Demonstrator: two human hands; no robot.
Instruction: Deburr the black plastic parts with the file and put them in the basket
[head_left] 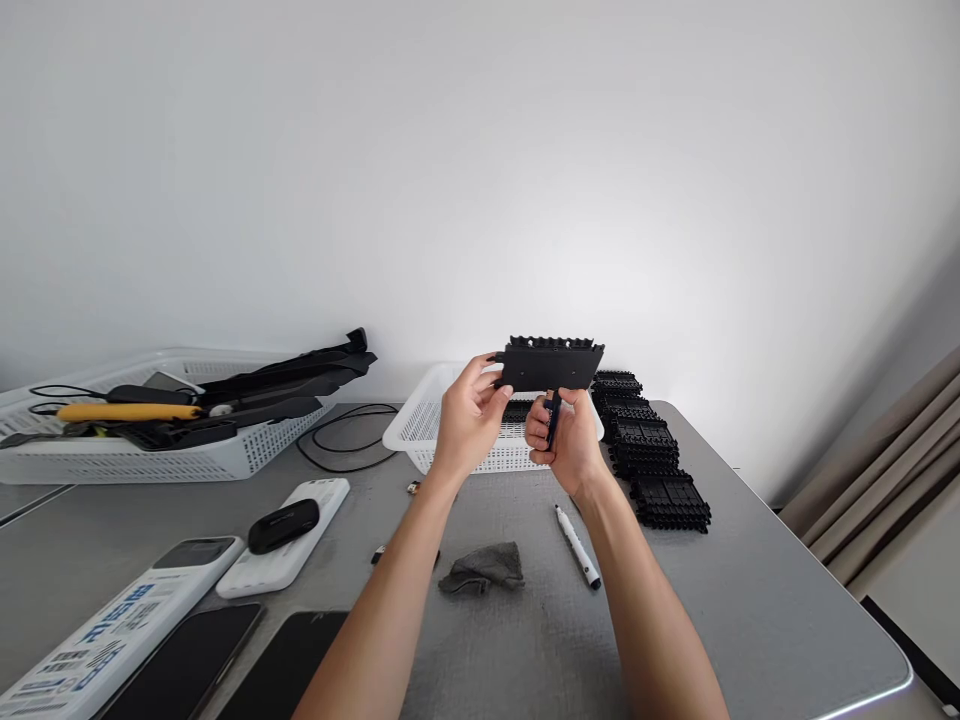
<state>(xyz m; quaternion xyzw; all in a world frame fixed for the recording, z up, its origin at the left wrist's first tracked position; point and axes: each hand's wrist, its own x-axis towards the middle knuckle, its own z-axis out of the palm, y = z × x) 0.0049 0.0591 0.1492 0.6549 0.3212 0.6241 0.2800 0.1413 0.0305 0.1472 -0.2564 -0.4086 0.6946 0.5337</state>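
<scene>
A flat black plastic plate [551, 364] with a ridged top edge is held up over the table. My left hand [469, 415] pinches its left end between thumb and fingers. Curled under the plate's lower edge, my right hand [566, 440] grips a thin black pen-like piece [553, 418] pointing up at the plate. Right behind both hands stands a small white basket [420, 425]. Stacks of the same black plates [646, 450] run along the table to the right.
A white marker [577, 546] and a grey cloth [481, 570] lie below my hands. To the left are a large white basket of tools [150, 455], a black cable [345, 440], white power banks [289, 552], a black case [283, 524] and dark phones [187, 665]. The table's rounded edge [862, 640] is at right.
</scene>
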